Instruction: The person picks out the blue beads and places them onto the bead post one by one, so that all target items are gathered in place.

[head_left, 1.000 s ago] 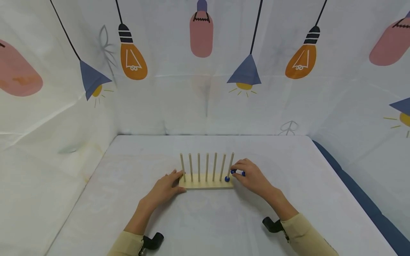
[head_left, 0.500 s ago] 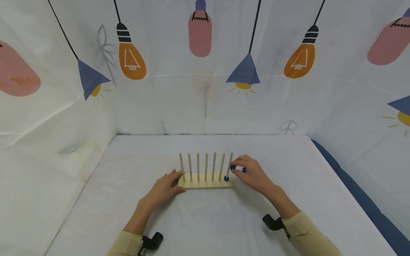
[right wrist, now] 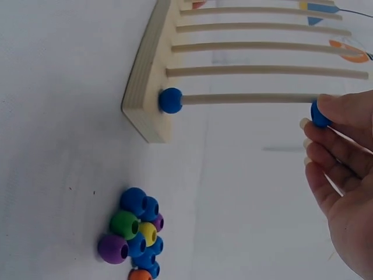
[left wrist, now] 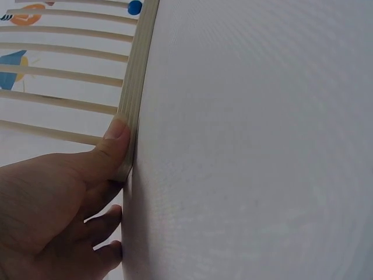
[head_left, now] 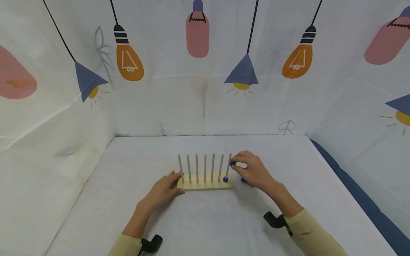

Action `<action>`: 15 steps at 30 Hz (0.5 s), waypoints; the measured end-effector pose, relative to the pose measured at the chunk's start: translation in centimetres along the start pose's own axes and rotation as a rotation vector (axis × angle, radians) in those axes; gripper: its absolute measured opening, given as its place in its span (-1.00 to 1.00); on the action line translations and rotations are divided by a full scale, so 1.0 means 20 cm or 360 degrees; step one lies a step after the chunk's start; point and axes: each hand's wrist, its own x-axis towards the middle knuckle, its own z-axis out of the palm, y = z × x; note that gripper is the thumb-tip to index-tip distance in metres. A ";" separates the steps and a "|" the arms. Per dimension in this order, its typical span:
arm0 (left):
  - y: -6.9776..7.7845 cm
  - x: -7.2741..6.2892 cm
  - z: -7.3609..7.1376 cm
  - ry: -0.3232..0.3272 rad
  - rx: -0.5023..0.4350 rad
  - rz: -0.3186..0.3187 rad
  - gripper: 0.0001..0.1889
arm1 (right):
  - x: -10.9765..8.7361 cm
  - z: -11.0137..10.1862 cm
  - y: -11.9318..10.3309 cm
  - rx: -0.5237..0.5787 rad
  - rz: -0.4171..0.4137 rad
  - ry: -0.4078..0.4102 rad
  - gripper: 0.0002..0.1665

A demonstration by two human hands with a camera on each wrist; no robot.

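Note:
A pale wooden base with a row of several upright pegs stands on the table. My left hand grips its left end, the thumb pressed on the near edge. My right hand pinches a blue bead between thumb and fingertips, right by the upper part of the rightmost peg. Another blue bead sits at the foot of that same peg, against the base. The other pegs carry no beads.
Loose beads lie in a cluster on the white table right of the base: several blue ones, a green bead, a yellow bead, a purple bead and an orange bead. A printed cloth wall rises behind the table.
My right hand has risen along the rightmost peg with the blue bead, from low on it to near its top. My left hand keeps its hold on the base.

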 end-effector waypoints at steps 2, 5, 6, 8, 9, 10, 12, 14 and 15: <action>0.00 0.00 0.00 -0.0001 -0.0005 0.0001 -0.26 | 0.01 -0.01 -0.01 -0.0008 -0.0005 0.0004 -0.73; 0.00 0.00 0.00 0.0000 -0.0010 0.0014 -0.26 | 0.02 -0.03 -0.01 -0.0005 -0.0019 0.0028 -0.72; 0.00 0.00 0.00 0.0000 -0.0012 0.0012 -0.26 | 0.02 -0.04 -0.01 0.0002 -0.0023 0.0038 -0.71; 0.00 0.00 0.00 0.0003 -0.0014 0.0016 -0.25 | 0.03 -0.05 0.00 0.0014 -0.0035 0.0058 -0.70; 0.01 0.00 0.00 0.0006 -0.0016 0.0017 -0.25 | 0.04 -0.05 0.00 0.0023 -0.0041 0.0067 -0.70; 0.01 0.00 0.00 0.0007 -0.0018 0.0014 -0.25 | 0.04 -0.05 0.00 0.0027 -0.0049 0.0076 -0.69; 0.01 0.00 -0.01 0.0003 -0.0019 0.0009 -0.25 | 0.05 -0.06 -0.01 0.0036 -0.0058 0.0087 -0.69; 0.01 0.00 -0.01 -0.0003 -0.0013 0.0011 -0.25 | 0.05 -0.07 -0.01 0.0040 -0.0066 0.0098 -0.69; 0.01 0.00 -0.01 -0.0007 -0.0012 0.0011 -0.25 | 0.05 -0.08 -0.02 0.0040 -0.0073 0.0105 -0.69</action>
